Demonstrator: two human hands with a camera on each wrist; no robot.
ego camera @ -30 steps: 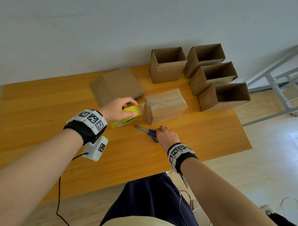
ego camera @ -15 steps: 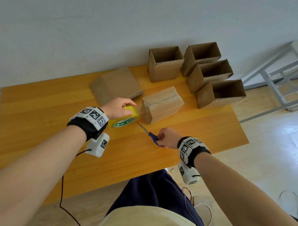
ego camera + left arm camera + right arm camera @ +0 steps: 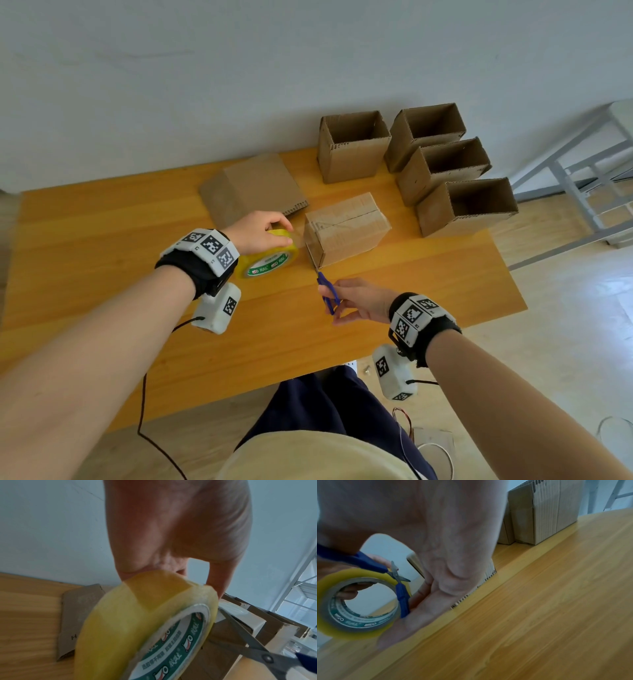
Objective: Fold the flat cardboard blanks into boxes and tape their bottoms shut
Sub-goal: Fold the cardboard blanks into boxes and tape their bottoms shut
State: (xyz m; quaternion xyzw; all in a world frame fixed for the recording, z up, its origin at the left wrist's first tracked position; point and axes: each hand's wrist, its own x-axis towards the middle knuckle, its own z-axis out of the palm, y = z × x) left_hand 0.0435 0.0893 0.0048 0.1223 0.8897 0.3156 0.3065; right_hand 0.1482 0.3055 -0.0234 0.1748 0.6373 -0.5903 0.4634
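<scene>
A folded cardboard box (image 3: 346, 230) lies bottom-up in the middle of the wooden table (image 3: 102, 240), clear tape over its seam. My left hand (image 3: 261, 233) grips a yellow tape roll (image 3: 270, 260) just left of the box, with a strip stretched from roll to box. In the left wrist view the tape roll (image 3: 137, 628) fills the lower frame. My right hand (image 3: 359, 301) holds blue-handled scissors (image 3: 327, 291), blades open, pointing at the strip by the box's near corner. The scissors (image 3: 397, 580) cross in front of the tape roll (image 3: 351, 604) in the right wrist view.
Several upright open boxes (image 3: 445, 171) stand at the table's back right. A pile of flat cardboard blanks (image 3: 253, 188) lies behind my left hand. A white metal frame (image 3: 575, 178) stands past the table's right edge. A wall runs behind the table.
My right hand has picked the scissors up off the table and carried them up to the tape strip by the box. My left hand keeps hold of the roll.
</scene>
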